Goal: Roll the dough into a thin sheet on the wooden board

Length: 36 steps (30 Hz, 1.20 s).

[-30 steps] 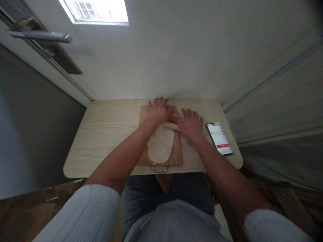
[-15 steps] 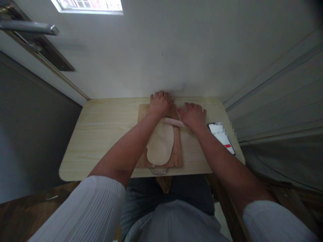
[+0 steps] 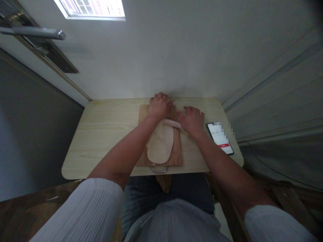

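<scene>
A flattened oval sheet of pale dough (image 3: 160,144) lies on a wooden cutting board (image 3: 178,151). Across the dough's far end rests a light rolling pin (image 3: 172,123), its ends hidden beneath my hands. My left hand (image 3: 159,107) lies over the pin's left part at the board's far side, fingers stretched toward the wall. On the pin's right end sits the palm of my right hand (image 3: 192,119), with fingers spread and thumb pointing left. Neither hand wraps its fingers round the pin.
The board stands on a small pale wooden table (image 3: 101,134) against a white door or wall. A phone (image 3: 220,138) with a lit screen lies at the right, near my right forearm. A metal handle (image 3: 158,169) projects from the board's near edge.
My right hand has shifted slightly left and nearer along the rolling pin, its fingers still spread. My left hand and the dough look nearly unchanged. The camera view has tilted a little.
</scene>
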### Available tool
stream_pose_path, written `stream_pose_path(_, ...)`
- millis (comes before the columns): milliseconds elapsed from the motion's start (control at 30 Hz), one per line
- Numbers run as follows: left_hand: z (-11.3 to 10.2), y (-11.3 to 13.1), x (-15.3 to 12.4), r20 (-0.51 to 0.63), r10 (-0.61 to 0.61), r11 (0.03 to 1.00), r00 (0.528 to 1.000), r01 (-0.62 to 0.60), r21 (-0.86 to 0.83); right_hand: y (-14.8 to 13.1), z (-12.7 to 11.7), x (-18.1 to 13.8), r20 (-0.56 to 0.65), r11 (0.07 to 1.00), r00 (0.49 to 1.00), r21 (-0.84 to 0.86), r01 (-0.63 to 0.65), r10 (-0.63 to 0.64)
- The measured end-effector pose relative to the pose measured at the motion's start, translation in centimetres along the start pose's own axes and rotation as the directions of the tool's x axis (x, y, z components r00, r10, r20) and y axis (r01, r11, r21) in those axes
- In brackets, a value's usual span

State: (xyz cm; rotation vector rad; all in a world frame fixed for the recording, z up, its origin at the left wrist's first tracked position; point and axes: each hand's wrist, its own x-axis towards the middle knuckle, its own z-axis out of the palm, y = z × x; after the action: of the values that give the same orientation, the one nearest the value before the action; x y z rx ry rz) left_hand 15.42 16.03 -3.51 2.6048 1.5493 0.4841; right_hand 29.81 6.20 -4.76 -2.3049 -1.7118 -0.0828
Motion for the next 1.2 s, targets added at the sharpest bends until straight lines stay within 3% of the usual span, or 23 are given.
stream_pose_path(633, -2.1, -0.7, -9.4, 0.052, -0.019, 0.999, 0.998, 0.017, 0.04, -2.6, -1.4, -9.1, -0.01, 0.993, 0.993, 0.002, 0.119, -0.119)
stream_pose_path(900, -2.7, -0.1, -13.4, 0.015, -0.096, 0.993, 0.995, 0.095, 0.076, -2.7, -1.2, -11.8, -0.02, 0.987, 0.987, 0.012, 0.158, -0.158)
stream_pose_path(1033, -2.8, -0.1, -14.0, 0.019, -0.109, 0.991, 0.994, 0.107, 0.08, -2.7, -1.3, -12.1, -0.011, 0.986, 0.986, 0.011, 0.166, -0.166)
stream_pose_path(1200, -2.2, -0.5, -12.3, 0.005, -0.086, 0.993, 0.996, 0.085, 0.085, -2.7, -1.4, -10.5, 0.01, 0.987, 0.987, 0.013, 0.16, -0.16)
